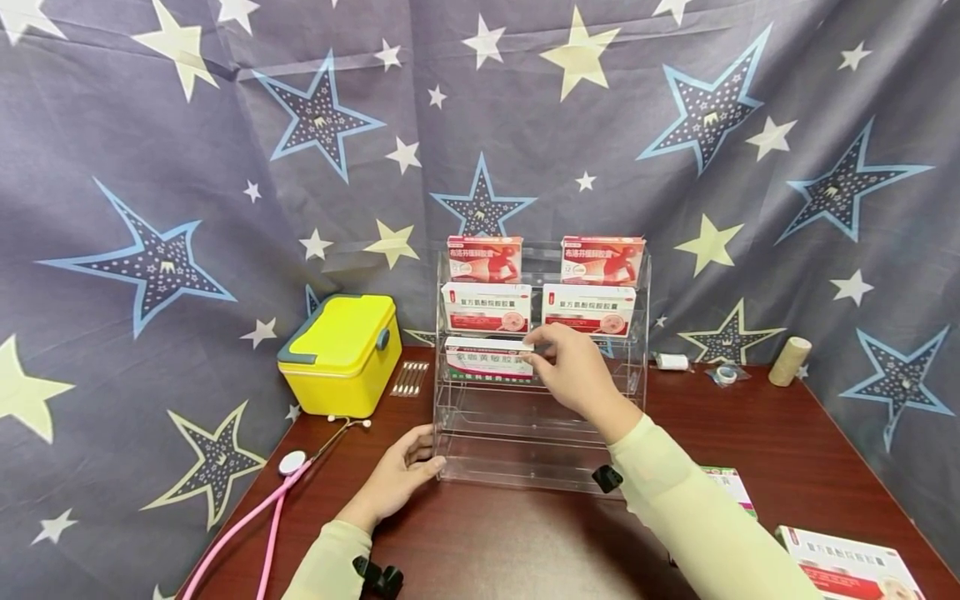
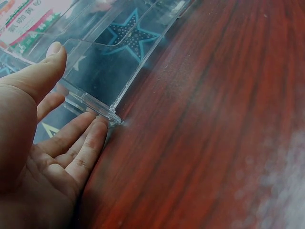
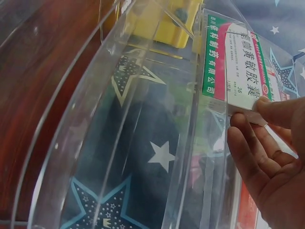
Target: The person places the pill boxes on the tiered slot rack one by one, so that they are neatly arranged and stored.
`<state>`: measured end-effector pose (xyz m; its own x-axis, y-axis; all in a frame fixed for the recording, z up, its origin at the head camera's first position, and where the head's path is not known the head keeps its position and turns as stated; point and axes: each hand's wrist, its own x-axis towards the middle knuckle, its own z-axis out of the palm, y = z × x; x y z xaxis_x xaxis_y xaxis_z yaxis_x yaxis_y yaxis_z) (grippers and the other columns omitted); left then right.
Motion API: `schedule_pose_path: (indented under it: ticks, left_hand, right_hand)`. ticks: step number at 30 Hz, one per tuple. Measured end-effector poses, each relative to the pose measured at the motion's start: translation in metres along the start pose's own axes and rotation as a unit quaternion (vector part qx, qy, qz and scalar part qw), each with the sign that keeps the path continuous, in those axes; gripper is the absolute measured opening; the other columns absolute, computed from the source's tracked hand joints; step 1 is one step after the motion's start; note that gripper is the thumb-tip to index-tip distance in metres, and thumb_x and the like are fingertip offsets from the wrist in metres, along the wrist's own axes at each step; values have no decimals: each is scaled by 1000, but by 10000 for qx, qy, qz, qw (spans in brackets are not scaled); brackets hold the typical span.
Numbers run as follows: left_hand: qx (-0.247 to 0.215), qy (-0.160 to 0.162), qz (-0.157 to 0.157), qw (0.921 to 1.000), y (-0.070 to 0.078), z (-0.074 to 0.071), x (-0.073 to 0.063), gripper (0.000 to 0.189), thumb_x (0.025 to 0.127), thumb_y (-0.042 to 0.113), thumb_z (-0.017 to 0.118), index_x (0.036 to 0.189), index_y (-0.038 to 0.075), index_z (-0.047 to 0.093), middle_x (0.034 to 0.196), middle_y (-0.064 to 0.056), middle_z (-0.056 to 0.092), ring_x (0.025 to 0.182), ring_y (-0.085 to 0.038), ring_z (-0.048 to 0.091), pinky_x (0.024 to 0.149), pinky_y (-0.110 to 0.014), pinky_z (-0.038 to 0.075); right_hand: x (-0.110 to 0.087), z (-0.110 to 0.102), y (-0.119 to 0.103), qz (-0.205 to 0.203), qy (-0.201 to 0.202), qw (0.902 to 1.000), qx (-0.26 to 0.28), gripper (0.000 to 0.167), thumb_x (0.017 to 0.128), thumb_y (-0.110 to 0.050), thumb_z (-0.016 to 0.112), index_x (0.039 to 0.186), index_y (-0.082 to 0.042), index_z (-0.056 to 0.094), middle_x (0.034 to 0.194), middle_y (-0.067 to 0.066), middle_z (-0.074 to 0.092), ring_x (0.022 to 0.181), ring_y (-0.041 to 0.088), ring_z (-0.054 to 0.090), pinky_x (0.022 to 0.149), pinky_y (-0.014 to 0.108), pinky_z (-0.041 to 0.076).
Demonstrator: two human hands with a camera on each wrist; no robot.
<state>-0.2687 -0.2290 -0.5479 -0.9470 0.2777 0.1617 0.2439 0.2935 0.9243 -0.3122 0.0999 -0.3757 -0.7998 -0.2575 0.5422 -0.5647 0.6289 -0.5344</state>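
Right hand (image 1: 573, 367) pinching box (image 1: 483, 363), left hand (image 1: 401, 473) relaxed against rack (image 1: 517, 473), yellow case (image 1: 341, 354), stethoscope (image 1: 292, 463) nearby

Even, quite bright light falls over the starry cloth (image 1: 517, 125); beside the right sleeve (image 1: 705, 517), a soft shadow darkens the table (image 1: 525, 542). Both wrist views look dimmer and hazy, with pale streaks along the clear rack (image 1: 517, 429). The head view stretches its outer stars (image 1: 150, 260).

The person wears a soft, pale yellow top. The left sleeve (image 1: 326, 562) and the right sleeve (image 1: 693, 512) are long and plain, with little wrinkles. A chunky black gadget (image 1: 377, 577) sits by the left cuff, and a small black block (image 1: 607, 478) by the right.
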Motion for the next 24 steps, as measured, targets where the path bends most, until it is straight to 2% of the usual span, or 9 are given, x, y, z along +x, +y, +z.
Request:
schedule_pose_path:
  ticks: [7,14,24]
  left_hand:
    - [-24,-37,-43,10000,0,0,1,56,102,21,72,152,10,48,137,-21,60,121,-35,59,95,-29,51]
    - [-47,-47,4,10000,0,-1,1,57,102,20,72,152,9,48,137,-21,60,121,-35,59,95,-29,51]
    - [-41,-66,68,9999,-1,-1,0,56,102,20,72,151,9,48,137,-21,60,120,-35,59,95,-28,51]
  right_hand:
    - [1,4,0,-63,27,9999,-129,17,95,-20,81,111,-17,74,103,-3,71,78,11,66,71,39,55]
    - [0,5,-2,-31,-54,9997,-243,19,96,-17,79,114,-16,72,108,0,69,82,13,71,77,40,58]
    - [0,6,-2,51,-95,9997,-199,19,96,-18,79,113,-16,71,108,1,68,83,14,72,77,40,59]
